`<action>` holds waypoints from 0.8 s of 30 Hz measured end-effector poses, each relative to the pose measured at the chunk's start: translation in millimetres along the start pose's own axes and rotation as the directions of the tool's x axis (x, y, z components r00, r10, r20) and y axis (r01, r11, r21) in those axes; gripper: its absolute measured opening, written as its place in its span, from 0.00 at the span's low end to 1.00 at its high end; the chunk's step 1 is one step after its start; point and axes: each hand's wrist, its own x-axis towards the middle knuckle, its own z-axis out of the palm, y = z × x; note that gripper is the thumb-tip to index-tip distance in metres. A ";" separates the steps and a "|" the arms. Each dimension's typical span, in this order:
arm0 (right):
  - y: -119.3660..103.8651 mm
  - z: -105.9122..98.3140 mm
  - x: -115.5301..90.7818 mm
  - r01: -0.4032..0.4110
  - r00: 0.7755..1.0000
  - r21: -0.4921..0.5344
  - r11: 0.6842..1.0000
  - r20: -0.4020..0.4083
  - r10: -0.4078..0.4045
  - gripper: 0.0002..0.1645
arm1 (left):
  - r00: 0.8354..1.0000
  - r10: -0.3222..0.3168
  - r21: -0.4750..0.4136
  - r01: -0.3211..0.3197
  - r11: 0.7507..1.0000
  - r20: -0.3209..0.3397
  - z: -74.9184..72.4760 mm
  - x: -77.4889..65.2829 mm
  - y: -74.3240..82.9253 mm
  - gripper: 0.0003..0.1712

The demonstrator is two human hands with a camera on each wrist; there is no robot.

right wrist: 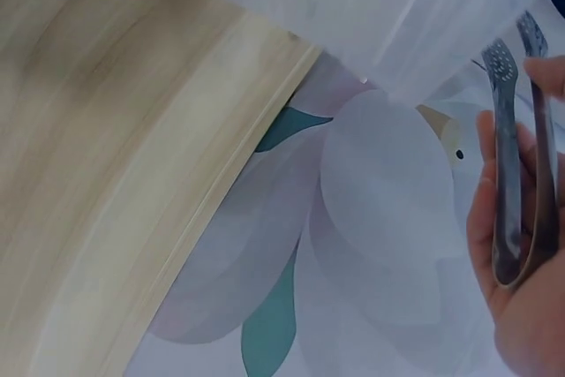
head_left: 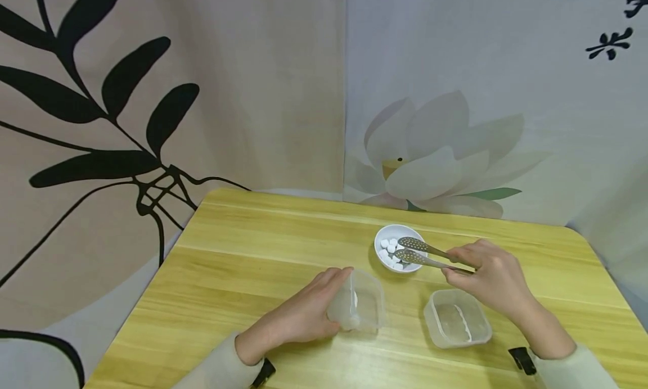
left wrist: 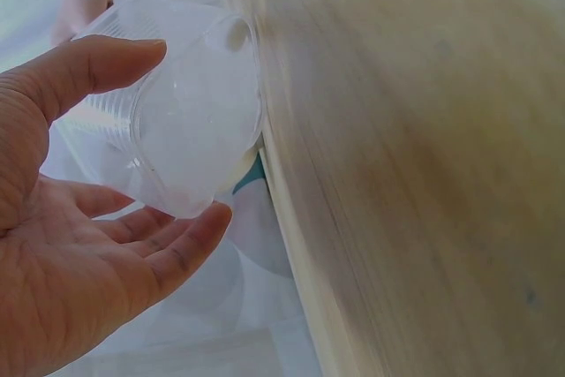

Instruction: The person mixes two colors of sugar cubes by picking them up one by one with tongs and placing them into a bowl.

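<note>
My right hand (head_left: 493,274) holds a pair of metal tongs (head_left: 414,257) with perforated ends. Those ends stand apart over a small white bowl (head_left: 378,242) with several small white pieces (head_left: 385,254) inside; whether they touch any is unclear. In the right wrist view the tongs (right wrist: 507,165) lie between thumb and fingers. My left hand (head_left: 309,310) grips a clear plastic container (head_left: 372,299) by its side, fingers and thumb around it. That container is tilted on its side, and a whitish lump (head_left: 354,321) shows in it.
Another clear plastic container (head_left: 440,335) stands upright between the two hands, below the tongs. Everything rests on a yellow wooden table (head_left: 243,243). Behind its far edge hangs a printed cloth (head_left: 283,96) with leaves and a flower.
</note>
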 end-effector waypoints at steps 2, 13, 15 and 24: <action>-0.6 0.4 -0.3 0.016 1.000 0.012 1.000 0.001 -0.016 0.14 | 1.000 0.005 -0.001 -0.005 1.000 -0.002 -0.2 -0.1 0.0 0.60; -8.4 3.8 -1.4 0.117 0.993 0.091 0.989 -0.024 -0.116 0.14 | 1.000 -0.013 -0.009 0.013 1.000 0.014 -2.4 -0.4 2.1 0.61; -11.5 5.2 -0.6 0.145 0.989 0.117 0.982 -0.025 -0.143 0.14 | 1.000 -0.014 -0.009 0.014 1.000 0.013 -2.7 -0.5 2.5 0.61; -31.4 14.6 1.6 0.183 0.982 0.166 0.969 0.019 -0.189 0.13 | 1.000 -0.011 -0.011 0.011 1.000 0.008 -2.6 -0.1 3.0 0.61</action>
